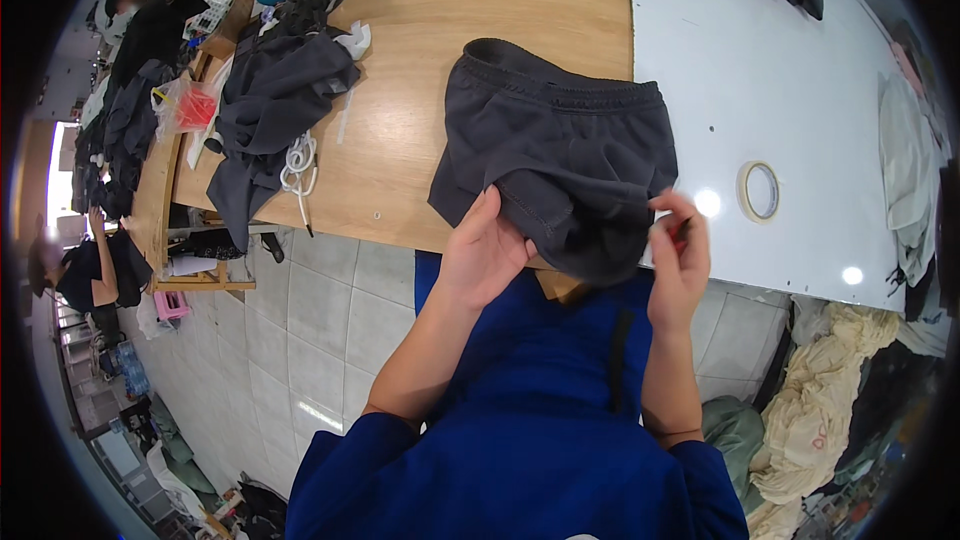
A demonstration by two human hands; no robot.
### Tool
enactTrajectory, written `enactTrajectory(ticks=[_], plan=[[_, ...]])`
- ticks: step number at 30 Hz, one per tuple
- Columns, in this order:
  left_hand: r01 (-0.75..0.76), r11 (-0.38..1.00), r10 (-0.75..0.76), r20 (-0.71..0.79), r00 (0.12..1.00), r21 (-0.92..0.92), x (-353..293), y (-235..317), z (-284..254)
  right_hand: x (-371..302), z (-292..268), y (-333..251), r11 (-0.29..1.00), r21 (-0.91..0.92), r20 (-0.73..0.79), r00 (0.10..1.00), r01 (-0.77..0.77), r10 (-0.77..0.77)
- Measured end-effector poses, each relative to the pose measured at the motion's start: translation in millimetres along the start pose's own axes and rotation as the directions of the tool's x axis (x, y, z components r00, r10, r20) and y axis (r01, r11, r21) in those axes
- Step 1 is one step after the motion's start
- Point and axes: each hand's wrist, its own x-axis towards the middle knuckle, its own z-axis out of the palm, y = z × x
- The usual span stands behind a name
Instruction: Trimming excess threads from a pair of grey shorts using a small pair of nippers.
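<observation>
Head view: dark shorts (575,145) lie on the wooden table (400,140), waistband (580,94) crosswise beyond both hands; the left hand (487,253) touches the near leg edge, grip unclear; the right hand (682,260), opposite, curls around a small red object (681,231).

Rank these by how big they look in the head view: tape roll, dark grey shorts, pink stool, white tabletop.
1. White tabletop
2. Dark grey shorts
3. Tape roll
4. Pink stool

The stool looks farther off, so its real size against the tape roll is unsure from this.
</observation>
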Motion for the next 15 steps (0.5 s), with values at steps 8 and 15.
enactTrajectory(ticks=[8,15], plan=[[0.018,0.996,-0.008,0.114,0.993,-0.086,3.0,-6.5,23.2,-13.8,21.3,-13.4,0.981,-0.187,0.307,0.952,0.055,0.005],[0.015,0.993,-0.004,0.092,0.996,-0.118,0.5,-9.1,19.4,-18.9,22.1,-0.5,0.99,0.092,0.171,0.981,-0.106,0.089]])
